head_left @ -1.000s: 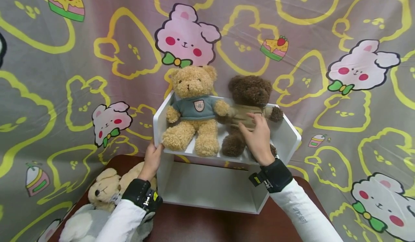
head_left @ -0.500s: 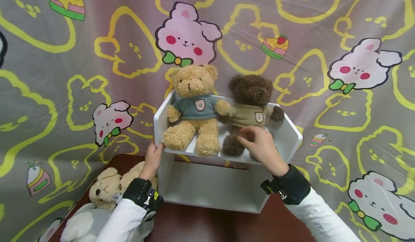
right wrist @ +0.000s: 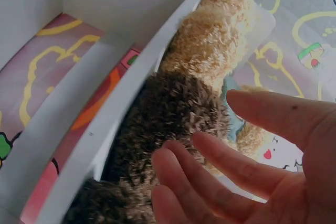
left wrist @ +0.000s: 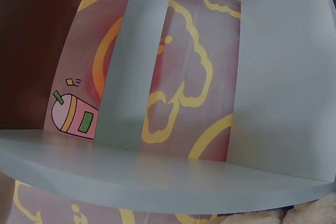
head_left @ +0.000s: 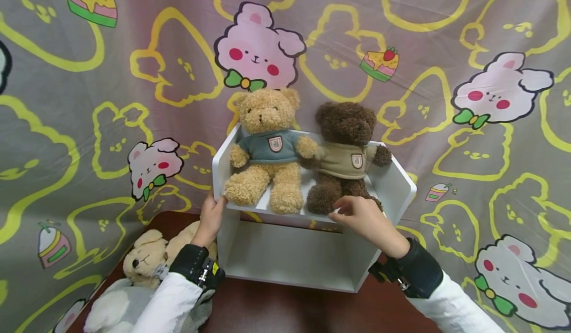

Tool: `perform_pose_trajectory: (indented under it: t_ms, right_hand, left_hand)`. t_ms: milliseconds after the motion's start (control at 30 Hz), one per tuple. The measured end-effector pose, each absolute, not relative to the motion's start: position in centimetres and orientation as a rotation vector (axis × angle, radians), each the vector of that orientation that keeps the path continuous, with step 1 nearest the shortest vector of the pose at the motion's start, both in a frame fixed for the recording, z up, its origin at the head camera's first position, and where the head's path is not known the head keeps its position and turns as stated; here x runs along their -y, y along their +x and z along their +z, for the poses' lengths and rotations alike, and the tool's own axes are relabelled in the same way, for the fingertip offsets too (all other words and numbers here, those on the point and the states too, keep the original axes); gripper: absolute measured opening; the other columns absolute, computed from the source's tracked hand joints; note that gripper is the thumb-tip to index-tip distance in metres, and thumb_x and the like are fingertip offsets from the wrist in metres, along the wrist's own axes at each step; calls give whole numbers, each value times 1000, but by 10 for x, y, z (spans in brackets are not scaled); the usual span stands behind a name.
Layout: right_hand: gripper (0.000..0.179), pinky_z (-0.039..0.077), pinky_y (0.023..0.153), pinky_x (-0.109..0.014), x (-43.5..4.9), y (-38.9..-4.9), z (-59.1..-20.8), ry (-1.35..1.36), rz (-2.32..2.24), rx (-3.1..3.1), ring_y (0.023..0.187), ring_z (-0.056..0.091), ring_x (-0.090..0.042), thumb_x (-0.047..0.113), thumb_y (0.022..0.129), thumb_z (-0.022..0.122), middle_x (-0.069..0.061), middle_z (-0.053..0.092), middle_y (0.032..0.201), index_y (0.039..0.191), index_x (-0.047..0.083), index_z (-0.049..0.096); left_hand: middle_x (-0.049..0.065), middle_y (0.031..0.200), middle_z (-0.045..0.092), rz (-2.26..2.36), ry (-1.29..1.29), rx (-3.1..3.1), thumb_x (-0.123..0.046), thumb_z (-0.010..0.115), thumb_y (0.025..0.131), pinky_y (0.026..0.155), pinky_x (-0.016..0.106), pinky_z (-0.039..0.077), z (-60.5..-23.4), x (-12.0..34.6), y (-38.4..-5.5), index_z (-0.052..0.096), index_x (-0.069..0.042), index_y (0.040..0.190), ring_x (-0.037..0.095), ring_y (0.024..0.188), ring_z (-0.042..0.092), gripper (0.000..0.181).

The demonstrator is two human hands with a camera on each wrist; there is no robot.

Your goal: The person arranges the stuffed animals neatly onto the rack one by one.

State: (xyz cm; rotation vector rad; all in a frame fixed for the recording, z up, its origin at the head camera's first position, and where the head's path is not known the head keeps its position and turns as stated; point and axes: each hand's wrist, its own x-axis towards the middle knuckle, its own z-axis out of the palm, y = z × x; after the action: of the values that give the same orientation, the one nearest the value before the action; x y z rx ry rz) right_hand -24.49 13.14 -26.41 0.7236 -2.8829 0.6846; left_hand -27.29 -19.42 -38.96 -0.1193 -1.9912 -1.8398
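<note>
Two teddy bears sit side by side on top of a small white shelf (head_left: 290, 253). The light-brown teddy bear (head_left: 267, 112) wears a blue sweater; the dark-brown teddy bear (head_left: 345, 125), in a khaki sweater, sits to its right. My left hand (head_left: 210, 219) grips the shelf's left side at the upper board, its fingers partly hidden behind the panel. In front of the dark bear's foot is my right hand (head_left: 366, 221), fingers loosely bent with nothing between thumb and fingertips. From the right wrist view, its fingers (right wrist: 236, 166) overlap the dark bear's fur.
Plush toys lie on the brown table (head_left: 267, 308) left of the shelf, among them a cream plush dog (head_left: 142, 258) and a grey-and-white plush (head_left: 118, 305). A cartoon-print curtain (head_left: 178, 85) hangs close behind the shelf. The shelf's lower compartment faces forward.
My right hand has drawn back from the dark bear's sweater, down and rightward to the shelf's front edge, uncovering the sweater's badge. The left hand and both bears have stayed put.
</note>
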Motion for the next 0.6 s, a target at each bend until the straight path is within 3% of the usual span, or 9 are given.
perform_pose_trajectory:
  t_ms: [367,600]
  right_hand:
    - [23,47,61,-29,-139,-241,-281,752,657,3016,76,61,-13,34,83,63,2,68,86,93,14,69]
    - [27,48,63,-31,-144,-240,-296,763,650,3112,80,62,-18,32,83,64,-3,67,91,97,9,68]
  left_hand:
    - [21,135,37,-1770,-186,1948,-30,38,96,98,54,30,-393,194,-272,27,-2,138,35,122,38,51]
    - [18,139,34,-1856,-128,1975,-15,35,97,102,53,25,-393,196,-274,24,-3,139,33,125,34,46]
